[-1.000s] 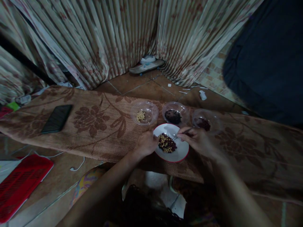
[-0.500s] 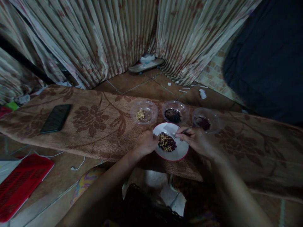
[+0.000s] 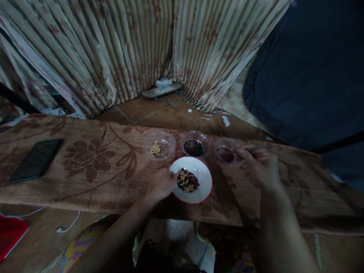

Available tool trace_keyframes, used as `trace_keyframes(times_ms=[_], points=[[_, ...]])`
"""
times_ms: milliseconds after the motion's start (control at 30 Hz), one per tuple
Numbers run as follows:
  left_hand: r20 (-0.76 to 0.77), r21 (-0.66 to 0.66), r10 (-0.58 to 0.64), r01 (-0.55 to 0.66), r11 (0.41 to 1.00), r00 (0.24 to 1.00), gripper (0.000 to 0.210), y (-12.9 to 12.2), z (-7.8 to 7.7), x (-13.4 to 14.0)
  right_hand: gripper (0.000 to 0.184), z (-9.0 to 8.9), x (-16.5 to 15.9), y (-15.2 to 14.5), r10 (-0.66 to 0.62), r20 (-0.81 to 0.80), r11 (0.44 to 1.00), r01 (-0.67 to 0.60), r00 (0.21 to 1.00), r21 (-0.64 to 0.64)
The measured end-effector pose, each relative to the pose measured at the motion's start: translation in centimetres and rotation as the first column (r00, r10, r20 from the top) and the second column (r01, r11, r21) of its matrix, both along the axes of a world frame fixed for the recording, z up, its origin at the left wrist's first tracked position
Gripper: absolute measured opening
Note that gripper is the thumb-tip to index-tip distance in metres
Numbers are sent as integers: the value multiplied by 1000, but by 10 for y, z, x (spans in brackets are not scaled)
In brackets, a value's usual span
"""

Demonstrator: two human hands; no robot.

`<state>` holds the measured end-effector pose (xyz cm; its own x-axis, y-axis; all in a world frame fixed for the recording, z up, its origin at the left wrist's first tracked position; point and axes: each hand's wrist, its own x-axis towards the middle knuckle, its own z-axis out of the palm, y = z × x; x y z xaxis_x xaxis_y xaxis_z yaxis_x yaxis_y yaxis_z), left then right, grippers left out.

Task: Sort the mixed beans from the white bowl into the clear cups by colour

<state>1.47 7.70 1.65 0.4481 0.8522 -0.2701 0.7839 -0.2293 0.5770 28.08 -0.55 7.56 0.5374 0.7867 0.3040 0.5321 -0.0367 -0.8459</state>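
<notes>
A white plate (image 3: 202,189) with a red rim holds a mixed heap of yellow, dark red and black beans (image 3: 187,180). My left hand (image 3: 162,182) grips its left edge, thumb over the rim. Over the rightmost clear plastic bowl (image 3: 218,142), my right hand (image 3: 260,163) is closed round a slim metal utensil (image 3: 257,148); blur hides whether it is a spoon. Dark red beans (image 3: 228,156) lie in that bowl. The middle plastic bowl (image 3: 204,137) has black beans (image 3: 193,148), and the left bowl (image 3: 170,146) holds yellow beans (image 3: 155,149).
A brown flower-patterned cloth (image 3: 113,189) covers the long table. Toward its left end lies a dark phone or tablet (image 3: 36,159). Behind are a striped curtain (image 3: 136,57), a skateboard (image 3: 162,91) and paper scraps on the floor. A red object (image 3: 11,231) sits lower left.
My right hand has moved from the plate rightward to the right bowl, taking the metal utensil along. My left hand stays on the plate's edge. The whole view has shifted somewhat.
</notes>
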Motion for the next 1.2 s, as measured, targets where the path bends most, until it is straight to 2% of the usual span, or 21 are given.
trace_keyframes(times_ms=[100,167,267,367,467,500,567,633,700,800,1200], points=[[-7,-20,-4,4,1000,1000,30,1,-1,0,26,-6,24,-5,-252,23,967,251,967,31],[-13,-25,-7,7,1000,1000,29,2,-1,1,29,-11,32,-5,-276,29,961,276,961,-16],[-11,-10,-14,14,1000,1000,29,1,0,1,29,-14,30,-3,-197,49,980,198,979,-28],[-28,8,-11,11,1000,1000,30,-1,2,1,26,-10,13,1,-125,23,992,125,992,-12],[-15,11,-18,18,1000,1000,30,-2,-1,0,24,-8,-11,4,112,-38,987,-116,993,-108],[-8,17,-24,24,1000,1000,31,-2,-3,-1,24,-9,-19,5,226,-66,960,-233,972,-154],[4,28,-19,19,999,1000,31,-2,-7,-2,25,-14,-34,7,414,-131,870,-434,901,-234],[36,22,-23,22,1000,999,31,-2,-11,-2,27,-20,-45,9,512,-160,792,-536,844,-292],[59,11,-27,26,1000,998,31,-2,-13,-3,30,-26,-51,11,552,-126,758,-559,824,-336],[47,6,-16,15,1000,999,29,-2,-13,-3,31,-31,-54,12,575,-67,745,-556,815,-369],[65,-34,9,-6,999,998,35,-3,-3,-1,31,-36,-51,12,572,-8,755,-530,820,-385]])
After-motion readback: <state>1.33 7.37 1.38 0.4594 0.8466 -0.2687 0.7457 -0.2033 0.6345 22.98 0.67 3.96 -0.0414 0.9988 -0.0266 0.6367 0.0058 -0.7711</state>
